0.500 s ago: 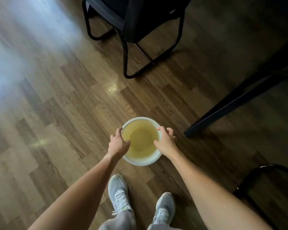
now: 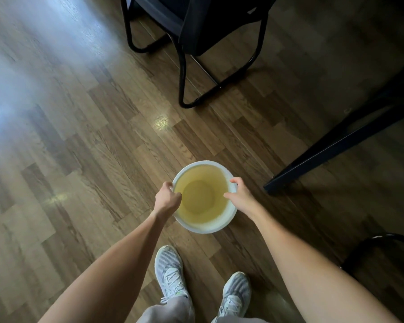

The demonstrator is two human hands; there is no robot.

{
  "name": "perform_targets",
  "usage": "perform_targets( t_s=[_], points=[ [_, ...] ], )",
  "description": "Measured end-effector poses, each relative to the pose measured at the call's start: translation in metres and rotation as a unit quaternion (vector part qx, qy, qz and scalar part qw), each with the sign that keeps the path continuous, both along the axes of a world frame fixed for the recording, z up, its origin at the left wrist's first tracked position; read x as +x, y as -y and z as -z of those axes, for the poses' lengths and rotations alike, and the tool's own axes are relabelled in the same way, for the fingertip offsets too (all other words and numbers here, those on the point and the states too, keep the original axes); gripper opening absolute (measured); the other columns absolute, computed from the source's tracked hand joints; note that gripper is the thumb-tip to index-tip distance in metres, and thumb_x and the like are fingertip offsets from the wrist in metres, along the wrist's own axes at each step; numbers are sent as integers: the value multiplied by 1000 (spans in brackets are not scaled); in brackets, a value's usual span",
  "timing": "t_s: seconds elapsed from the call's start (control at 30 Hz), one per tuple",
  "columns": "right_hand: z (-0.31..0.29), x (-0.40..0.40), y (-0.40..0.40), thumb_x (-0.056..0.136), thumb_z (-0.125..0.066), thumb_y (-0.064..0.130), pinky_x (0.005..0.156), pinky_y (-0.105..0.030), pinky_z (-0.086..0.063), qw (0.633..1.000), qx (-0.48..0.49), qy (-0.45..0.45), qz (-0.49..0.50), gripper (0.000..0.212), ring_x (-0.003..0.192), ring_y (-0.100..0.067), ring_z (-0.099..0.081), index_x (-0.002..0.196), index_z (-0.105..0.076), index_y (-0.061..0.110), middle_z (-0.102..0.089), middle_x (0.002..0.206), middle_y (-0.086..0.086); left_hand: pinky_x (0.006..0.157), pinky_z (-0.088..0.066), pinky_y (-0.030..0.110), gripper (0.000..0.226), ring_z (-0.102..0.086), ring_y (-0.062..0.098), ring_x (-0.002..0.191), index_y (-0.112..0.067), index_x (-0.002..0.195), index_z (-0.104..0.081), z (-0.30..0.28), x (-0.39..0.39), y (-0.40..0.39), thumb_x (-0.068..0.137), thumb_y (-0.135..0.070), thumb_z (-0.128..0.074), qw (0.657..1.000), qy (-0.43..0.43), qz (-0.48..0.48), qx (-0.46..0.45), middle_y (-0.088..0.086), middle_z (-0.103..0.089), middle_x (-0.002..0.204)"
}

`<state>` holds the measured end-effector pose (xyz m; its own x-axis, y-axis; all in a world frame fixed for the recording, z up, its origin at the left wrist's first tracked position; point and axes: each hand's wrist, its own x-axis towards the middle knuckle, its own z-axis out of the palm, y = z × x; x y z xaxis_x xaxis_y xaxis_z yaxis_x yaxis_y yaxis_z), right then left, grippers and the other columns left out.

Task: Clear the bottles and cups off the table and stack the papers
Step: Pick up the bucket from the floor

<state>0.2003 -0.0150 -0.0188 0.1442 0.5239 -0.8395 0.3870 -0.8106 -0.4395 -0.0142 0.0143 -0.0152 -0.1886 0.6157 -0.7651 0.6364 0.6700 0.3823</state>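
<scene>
While sunlight glares on the floor [image 2: 63,145] at the left, the left hand [image 2: 167,198] grips the left rim of a white bucket [image 2: 229,213], fingers curled over its edge. The bucket sits low between the hands, above or on the boards just ahead of the shoes [image 2: 170,276]; which, I cannot tell. Yellowish liquid fills it nearly to the brim. The right hand [image 2: 240,197] pinches the right rim, thumb inside. Further right stand a table leg [image 2: 336,145] and, behind, a chair [image 2: 196,31]. No bottles, cups or papers show here. The risk is slopping: a tilt from uneven hands, or a knock on that leg, would likely spill liquid onto the wood.
</scene>
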Motion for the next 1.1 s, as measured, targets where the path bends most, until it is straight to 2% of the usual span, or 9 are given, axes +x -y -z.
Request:
perform_targets(
  t_s=[0.17,0.27,0.33,0.4,0.53,0.7,0.87,0.97,1.1],
  points=[
    [-2,-6,-4,89,-58,15,91,-45,-53,1000,12,10,18,65,109,-26,-56,142,-28,36,-47,135,-10,79,-58,41,55,-58,28,92,-11,138,-43,-5,-4,-1,83,-8,-48,1000,11,-10,0,14,-58,117],
    [5,-14,-2,90,-58,13,84,-38,-53,999,4,29,14,61,108,-25,-56,143,-30,23,-47,131,-11,81,-58,43,55,-61,32,94,-8,138,-43,3,-8,0,83,-7,-47,1000,0,-11,15,18,-59,120],
    [10,-18,2,90,-59,15,92,-40,-52,998,0,56,2,58,114,-26,-54,142,-35,16,-45,135,-11,78,-58,41,54,-61,31,91,-9,138,-43,8,-12,1,83,-5,-47,1000,1,-15,25,19,-60,121],
    [14,-21,4,91,-57,16,94,-39,-49,998,-5,57,-1,62,118,-27,-52,147,-31,19,-45,139,-10,72,-56,37,54,-61,30,86,-11,138,-44,13,-16,3,85,-3,-46,999,8,-22,30,19,-60,121],
    [20,-26,8,93,-51,10,88,-40,-49,1000,0,26,18,66,108,-24,-53,149,-21,29,-49,134,-9,70,-48,31,56,-58,26,88,-14,139,-45,23,-20,3,86,2,-44,999,16,-29,41,19,-60,125],
    [10,-30,2,92,-47,3,85,-42,-52,997,51,45,24,60,105,-25,-54,140,-29,35,-44,136,-10,70,-48,31,56,-58,25,89,-19,136,-50,17,-30,-3,84,2,-41,997,15,-48,62,15,-63,122],
    [-55,-30,-11,93,-39,1,88,-47,-54,992,104,74,10,57,104,-25,-56,134,-34,41,-48,132,-7,57,-43,24,53,-58,20,80,-20,132,-54,-47,-39,-14,86,-2,-36,993,25,-66,96,8,-64,114],
    [-132,-32,-29,96,-36,0,82,-41,-53,987,144,75,11,54,102,-24,-56,136,-37,37,-48,133,-8,65,-42,26,51,-58,23,86,-21,130,-56,-122,-46,-31,86,-3,-36,988,37,-78,125,8,-65,113],
    [-237,-36,-55,99,-37,1,77,-33,-47,979,191,73,14,51,103,-18,-52,139,-41,32,-46,141,-8,63,-43,24,49,-61,19,85,-23,128,-58,-225,-54,-55,85,-7,-41,982,61,-91,157,3,-66,115]
  ],
)
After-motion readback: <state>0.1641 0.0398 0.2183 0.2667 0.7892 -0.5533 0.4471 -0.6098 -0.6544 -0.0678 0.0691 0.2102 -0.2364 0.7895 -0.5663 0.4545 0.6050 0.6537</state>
